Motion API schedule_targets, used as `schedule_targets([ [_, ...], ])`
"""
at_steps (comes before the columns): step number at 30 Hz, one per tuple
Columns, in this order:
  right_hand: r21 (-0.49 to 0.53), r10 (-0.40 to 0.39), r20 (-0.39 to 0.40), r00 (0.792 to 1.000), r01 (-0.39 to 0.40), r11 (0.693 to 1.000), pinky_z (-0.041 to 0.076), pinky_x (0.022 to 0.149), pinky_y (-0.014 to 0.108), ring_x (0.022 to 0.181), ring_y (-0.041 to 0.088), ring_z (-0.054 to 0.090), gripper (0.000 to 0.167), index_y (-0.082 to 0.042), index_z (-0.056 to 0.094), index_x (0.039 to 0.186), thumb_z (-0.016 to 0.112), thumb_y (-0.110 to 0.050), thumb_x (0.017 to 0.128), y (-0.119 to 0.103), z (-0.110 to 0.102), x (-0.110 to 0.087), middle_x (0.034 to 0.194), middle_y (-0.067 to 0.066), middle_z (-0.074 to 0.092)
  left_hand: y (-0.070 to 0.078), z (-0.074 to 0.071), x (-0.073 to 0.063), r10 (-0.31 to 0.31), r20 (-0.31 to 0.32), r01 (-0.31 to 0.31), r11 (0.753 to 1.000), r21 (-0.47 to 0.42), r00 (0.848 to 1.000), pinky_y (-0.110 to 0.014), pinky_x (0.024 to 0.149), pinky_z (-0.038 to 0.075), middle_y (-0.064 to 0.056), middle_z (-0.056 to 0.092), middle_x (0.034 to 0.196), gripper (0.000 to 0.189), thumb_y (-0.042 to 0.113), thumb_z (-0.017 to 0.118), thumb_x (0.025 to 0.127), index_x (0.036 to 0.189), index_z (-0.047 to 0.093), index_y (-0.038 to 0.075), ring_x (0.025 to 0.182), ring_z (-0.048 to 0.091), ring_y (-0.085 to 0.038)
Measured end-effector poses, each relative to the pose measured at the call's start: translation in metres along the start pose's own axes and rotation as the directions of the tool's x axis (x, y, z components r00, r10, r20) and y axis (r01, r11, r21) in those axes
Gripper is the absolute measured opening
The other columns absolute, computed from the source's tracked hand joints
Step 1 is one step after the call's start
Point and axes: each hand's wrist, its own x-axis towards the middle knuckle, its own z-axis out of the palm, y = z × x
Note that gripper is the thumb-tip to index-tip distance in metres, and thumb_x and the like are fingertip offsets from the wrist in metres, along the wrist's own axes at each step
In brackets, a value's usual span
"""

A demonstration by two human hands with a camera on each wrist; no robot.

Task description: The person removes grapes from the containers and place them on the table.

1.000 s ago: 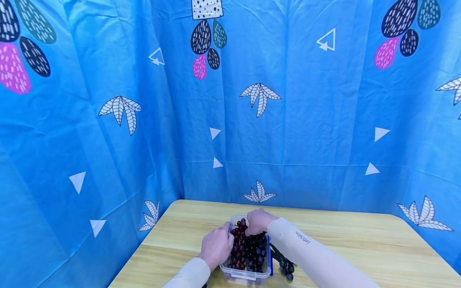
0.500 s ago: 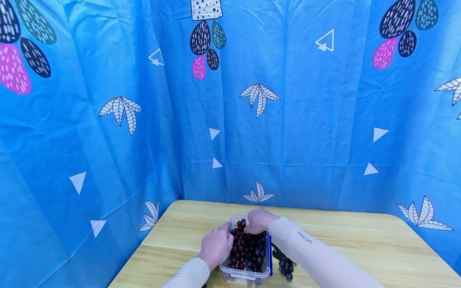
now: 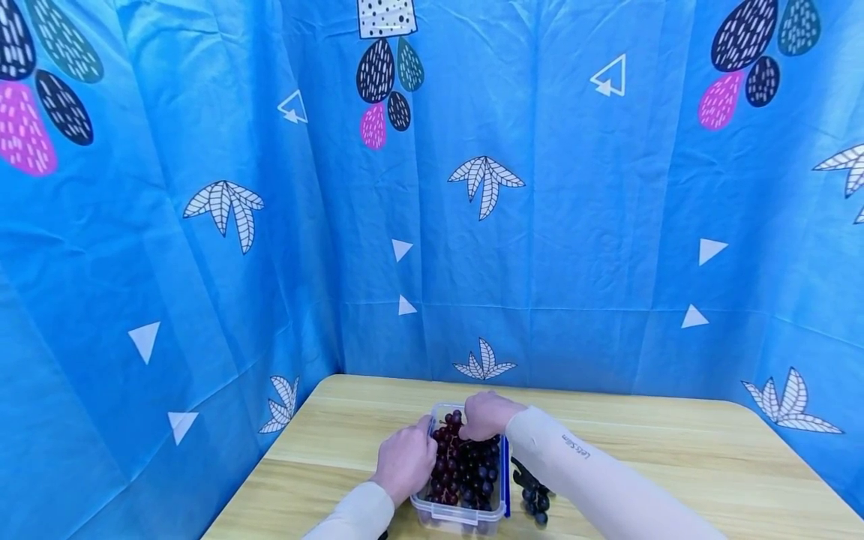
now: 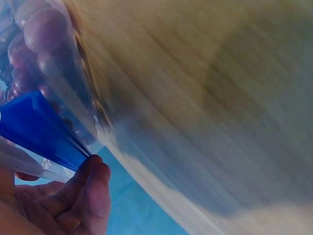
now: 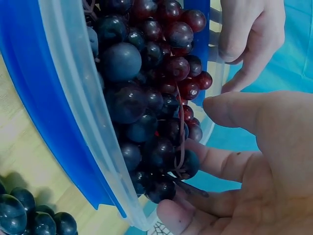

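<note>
A clear plastic food container [image 3: 466, 514] with blue side latches stands on the table, filled with bunches of grapes. Red grapes [image 3: 445, 469] lie on its left side and dark purple grapes [image 3: 482, 472] on its right. My left hand [image 3: 405, 459] grips the container's left side; in the left wrist view its thumb and finger pinch the blue latch [image 4: 44, 132]. My right hand [image 3: 487, 416] reaches over the far end of the container. Seen from the right wrist, its fingers [image 5: 225, 161] curl round the end of the dark bunch, near a thin stem [image 5: 181, 132].
Another dark bunch of grapes [image 3: 537, 501] lies on the wooden table [image 3: 641, 442], just right of the container and partly under the right forearm. Blue patterned cloth [image 3: 574, 225] hangs behind the table and along its left side.
My right forearm has shifted very slightly to the right, while its hand stays at the far end of the container. The left hand and the container look unmoved.
</note>
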Motion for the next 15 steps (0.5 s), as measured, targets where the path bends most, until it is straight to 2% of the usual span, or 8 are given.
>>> schedule_targets([
  [3, 0.005, 0.016, 0.016, 1.0, -0.016, 1.0, 0.032, 0.049, 0.026, 0.045, 0.01, 0.029, 0.047, -0.019, 0.041, 0.055, 0.07, -0.032, 0.09, 0.0001, 0.0001, -0.0011, 0.05, -0.007, 0.031, -0.0003, 0.0008, -0.0009, 0.001, -0.005, -0.001, 1.0, 0.015, 1.0, -0.045, 0.068, 0.058, -0.015, 0.075, 0.107, 0.043, 0.023, 0.054, 0.097, 0.135, 0.061, 0.006, 0.086, 0.072, -0.031],
  [10, -0.005, 0.033, 0.017, 0.999, -0.033, 0.999, 0.042, 0.063, 0.032, 0.061, 0.016, 0.044, 0.042, -0.017, 0.048, 0.059, 0.071, -0.035, 0.09, 0.0004, -0.0005, -0.0031, 0.058, -0.003, 0.042, 0.0018, 0.0007, -0.0012, -0.012, -0.018, 0.013, 0.999, 0.043, 1.0, -0.045, 0.062, 0.057, -0.015, 0.075, 0.104, 0.042, 0.023, 0.054, 0.096, 0.134, 0.063, 0.007, 0.083, 0.072, -0.032],
  [15, -0.003, 0.002, 0.017, 1.0, -0.002, 1.0, 0.04, 0.054, 0.029, 0.05, 0.012, 0.041, 0.041, -0.019, 0.047, 0.06, 0.072, -0.034, 0.089, 0.0047, 0.0051, 0.0006, 0.056, -0.005, 0.04, 0.0026, 0.0013, -0.0007, -0.015, -0.019, 0.016, 0.998, 0.053, 1.0, -0.045, 0.059, 0.056, -0.015, 0.075, 0.101, 0.042, 0.023, 0.055, 0.096, 0.133, 0.063, 0.007, 0.08, 0.072, -0.032],
])
